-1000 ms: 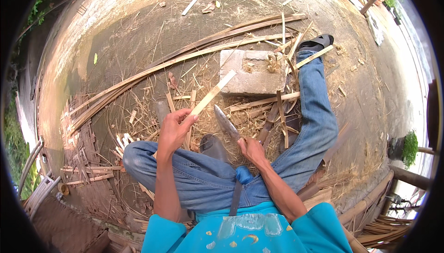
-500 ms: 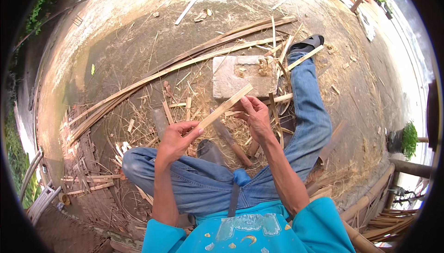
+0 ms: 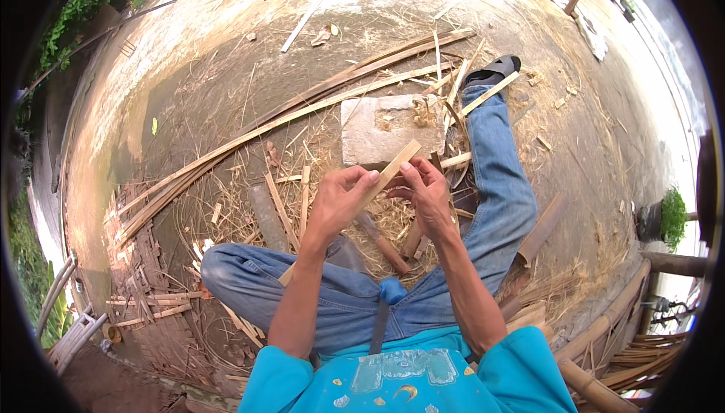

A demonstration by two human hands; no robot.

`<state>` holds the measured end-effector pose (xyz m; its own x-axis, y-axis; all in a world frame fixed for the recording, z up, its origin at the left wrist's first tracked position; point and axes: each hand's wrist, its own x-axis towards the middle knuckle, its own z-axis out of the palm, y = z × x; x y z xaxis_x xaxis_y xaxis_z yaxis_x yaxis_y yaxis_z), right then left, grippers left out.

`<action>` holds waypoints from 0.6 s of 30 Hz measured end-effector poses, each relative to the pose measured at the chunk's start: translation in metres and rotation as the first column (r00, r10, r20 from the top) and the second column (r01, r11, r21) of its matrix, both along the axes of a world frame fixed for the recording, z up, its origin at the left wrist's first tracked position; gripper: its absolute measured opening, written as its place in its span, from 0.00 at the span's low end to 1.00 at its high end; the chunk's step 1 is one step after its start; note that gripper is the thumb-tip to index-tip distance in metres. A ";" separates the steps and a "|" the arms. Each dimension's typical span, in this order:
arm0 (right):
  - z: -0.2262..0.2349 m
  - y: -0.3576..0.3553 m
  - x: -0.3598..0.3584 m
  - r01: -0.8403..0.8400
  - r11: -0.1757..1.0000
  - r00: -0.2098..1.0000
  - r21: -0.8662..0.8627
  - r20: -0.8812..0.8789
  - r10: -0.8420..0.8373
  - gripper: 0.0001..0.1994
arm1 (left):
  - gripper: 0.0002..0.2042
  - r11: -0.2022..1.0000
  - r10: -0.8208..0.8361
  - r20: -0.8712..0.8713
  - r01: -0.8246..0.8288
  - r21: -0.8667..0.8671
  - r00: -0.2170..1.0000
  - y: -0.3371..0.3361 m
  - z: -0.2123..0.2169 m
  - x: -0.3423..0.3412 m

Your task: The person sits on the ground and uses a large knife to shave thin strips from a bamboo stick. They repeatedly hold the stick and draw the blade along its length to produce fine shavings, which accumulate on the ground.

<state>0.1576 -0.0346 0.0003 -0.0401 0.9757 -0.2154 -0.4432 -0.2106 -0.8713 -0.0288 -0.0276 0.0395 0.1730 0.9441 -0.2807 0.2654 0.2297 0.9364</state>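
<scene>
A pale, flat bamboo strip [image 3: 396,165] slants across my lap, its far end pointing up toward the stone block [image 3: 361,132]. My left hand [image 3: 337,200] is closed around its middle, thumb on top. Near the far end, the fingers of my right hand [image 3: 427,195] pinch it from the side. Its near end shows past my left wrist, over my bent knee. Beneath the hands, a tool with a brown wooden handle [image 3: 389,251] lies among shavings between my legs; its front part is partly hidden.
Long bamboo strips [image 3: 302,103] lie in a bundle beyond the block, running down to the left. A flat grey piece [image 3: 268,217] rests left of my hands. Shavings and offcuts litter the ground. A potted plant [image 3: 671,220] and bamboo poles [image 3: 604,318] stand at right.
My left hand has slid farther up the strip, closer to my right hand, and more of the strip now extends behind it toward me. The right hand still pinches near the far end.
</scene>
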 end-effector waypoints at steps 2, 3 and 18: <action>-0.002 -0.002 0.002 -0.023 1.000 0.998 0.010 0.056 0.022 0.14 | 0.16 1.000 0.004 -0.005 -0.003 0.030 1.000 -0.005 -0.008 0.002; -0.004 -0.003 0.003 -0.036 0.999 0.996 0.014 0.085 0.035 0.14 | 0.15 0.998 0.060 0.027 -0.060 0.032 0.998 -0.007 -0.014 0.002; -0.057 -0.009 0.062 0.344 0.927 0.936 -0.151 -0.031 -0.352 0.09 | 0.25 0.790 0.539 0.331 -0.601 0.120 0.774 -0.036 0.017 -0.125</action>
